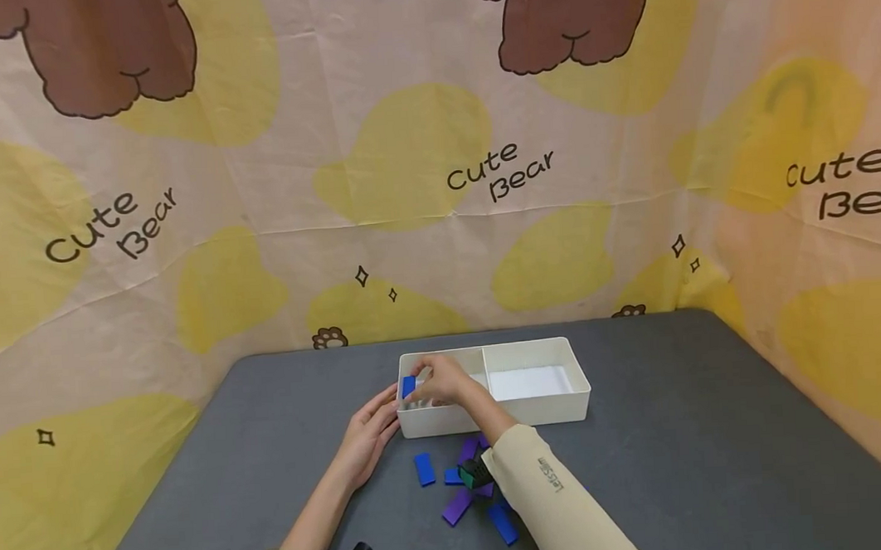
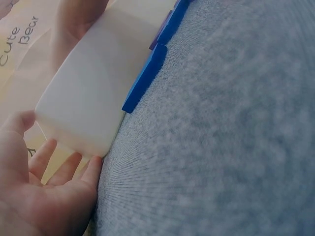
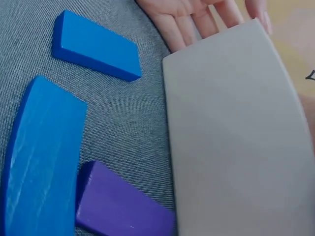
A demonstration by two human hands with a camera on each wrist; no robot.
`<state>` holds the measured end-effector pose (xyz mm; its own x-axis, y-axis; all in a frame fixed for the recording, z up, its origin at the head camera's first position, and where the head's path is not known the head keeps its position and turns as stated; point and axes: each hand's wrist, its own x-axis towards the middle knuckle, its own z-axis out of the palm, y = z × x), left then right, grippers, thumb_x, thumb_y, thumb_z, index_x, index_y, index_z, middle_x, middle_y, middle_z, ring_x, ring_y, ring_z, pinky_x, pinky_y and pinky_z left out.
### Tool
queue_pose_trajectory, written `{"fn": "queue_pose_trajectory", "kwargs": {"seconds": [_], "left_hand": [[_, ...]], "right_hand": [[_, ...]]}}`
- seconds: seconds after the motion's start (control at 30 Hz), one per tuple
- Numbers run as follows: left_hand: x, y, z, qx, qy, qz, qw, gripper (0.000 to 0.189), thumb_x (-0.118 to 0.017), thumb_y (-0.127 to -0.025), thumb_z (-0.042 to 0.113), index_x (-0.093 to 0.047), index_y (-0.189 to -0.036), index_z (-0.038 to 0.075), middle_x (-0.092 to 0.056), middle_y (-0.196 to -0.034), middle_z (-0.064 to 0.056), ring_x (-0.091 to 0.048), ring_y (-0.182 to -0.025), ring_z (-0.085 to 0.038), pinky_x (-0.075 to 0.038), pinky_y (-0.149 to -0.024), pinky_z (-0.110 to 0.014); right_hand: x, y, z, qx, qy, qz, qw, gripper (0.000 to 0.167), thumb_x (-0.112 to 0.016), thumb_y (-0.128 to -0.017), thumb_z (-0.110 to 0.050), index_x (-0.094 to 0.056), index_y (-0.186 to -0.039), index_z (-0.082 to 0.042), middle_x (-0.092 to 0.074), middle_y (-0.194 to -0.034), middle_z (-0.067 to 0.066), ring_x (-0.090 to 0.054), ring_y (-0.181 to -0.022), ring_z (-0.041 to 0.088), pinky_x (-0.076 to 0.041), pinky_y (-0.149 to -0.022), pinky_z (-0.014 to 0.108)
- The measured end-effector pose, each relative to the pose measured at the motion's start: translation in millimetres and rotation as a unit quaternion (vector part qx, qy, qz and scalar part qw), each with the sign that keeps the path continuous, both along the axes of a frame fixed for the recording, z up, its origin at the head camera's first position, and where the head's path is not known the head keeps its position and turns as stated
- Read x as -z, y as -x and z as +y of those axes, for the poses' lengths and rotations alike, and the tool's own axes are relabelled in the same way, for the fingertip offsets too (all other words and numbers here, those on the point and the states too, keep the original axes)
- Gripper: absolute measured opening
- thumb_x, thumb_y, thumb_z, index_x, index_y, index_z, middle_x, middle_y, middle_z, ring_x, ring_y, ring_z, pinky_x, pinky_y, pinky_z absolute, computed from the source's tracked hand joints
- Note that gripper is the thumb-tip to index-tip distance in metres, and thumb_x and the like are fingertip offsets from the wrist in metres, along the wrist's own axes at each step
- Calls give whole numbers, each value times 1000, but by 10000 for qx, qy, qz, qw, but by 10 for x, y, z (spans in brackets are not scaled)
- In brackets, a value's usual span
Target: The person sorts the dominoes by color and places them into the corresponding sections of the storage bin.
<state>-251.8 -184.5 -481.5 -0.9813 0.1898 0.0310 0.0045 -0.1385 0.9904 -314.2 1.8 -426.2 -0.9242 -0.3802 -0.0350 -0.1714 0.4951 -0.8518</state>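
A white two-compartment box (image 1: 495,415) stands on the grey table. Over its left compartment, my right hand (image 1: 446,380) pinches a blue block (image 1: 409,386) between thumb and fingers, close to the left end wall. What lies beneath that hand is partly hidden. My left hand (image 1: 367,438) rests against the box's left end; in the left wrist view the fingers of this left hand (image 2: 54,196) are spread, with fingertips touching the wall. In front of the box lie loose blocks, among them a blue block (image 1: 424,469) and a purple block (image 1: 457,507).
Several more blue and purple blocks lie partly under the right forearm, including a blue one (image 1: 502,523). White lining shows in the right compartment (image 1: 528,382). A printed cloth (image 1: 409,252) hangs behind the table (image 1: 688,428).
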Motion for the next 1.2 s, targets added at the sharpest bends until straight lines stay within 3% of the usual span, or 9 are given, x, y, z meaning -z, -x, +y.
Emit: {"fn": "queue_pose_trajectory", "kwargs": {"seconds": [0.57, 0.73, 0.9, 1.03, 1.2], "left_hand": [[-2, 4, 4, -31, -37, -22, 10000, 56, -51, -112, 16, -35, -162, -3, -33, -168, -26, -34, -154, -41, -36, -123, -47], [-6, -1, 8, -23, -67, -13, 10000, 56, -51, -112, 16, -35, -161, -4, -34, -167, -26, -35, -154, -42, -38, -122, -44], [-14, -1, 7, -21, -92, -27, 10000, 56, -51, -111, 16, -35, -162, -4, -33, -167, -27, -34, -154, -42, -41, -120, -39], [-12, -1, 3, -6, -85, -21, 10000, 57, -51, -112, 16, -34, -162, -4, -33, -168, -27, -34, -154, -42, -40, -121, -40], [-3, -7, 0, 3, -32, -30, 10000, 58, -51, -112, 17, -33, -162, -4, -32, -168, -26, -34, -155, -41, -38, -122, -43]], "right_hand": [[31, 57, -16, -31, -530, 160, 9985, 38, -89, -82, -12, -71, -113, -1, -76, -84, 10, -67, -68, 17, -52, -57, 24], [48, 90, -34, -29, -875, 303, 9957, 39, -92, -81, -15, -71, -112, -4, -71, -93, 9, -65, -68, 14, -50, -57, 23], [75, 135, -62, -177, -1269, 609, 9899, 36, -92, -81, -16, -72, -108, -5, -71, -89, 6, -60, -65, 12, -44, -57, 21], [69, 132, -78, -211, -1521, 782, 9850, 35, -93, -79, -15, -73, -106, -5, -72, -89, 5, -62, -73, 15, -46, -65, 23], [61, 106, -93, -132, -1791, 888, 9797, 35, -93, -78, -17, -74, -107, -8, -72, -104, 8, -62, -90, 20, -51, -81, 29]]}}
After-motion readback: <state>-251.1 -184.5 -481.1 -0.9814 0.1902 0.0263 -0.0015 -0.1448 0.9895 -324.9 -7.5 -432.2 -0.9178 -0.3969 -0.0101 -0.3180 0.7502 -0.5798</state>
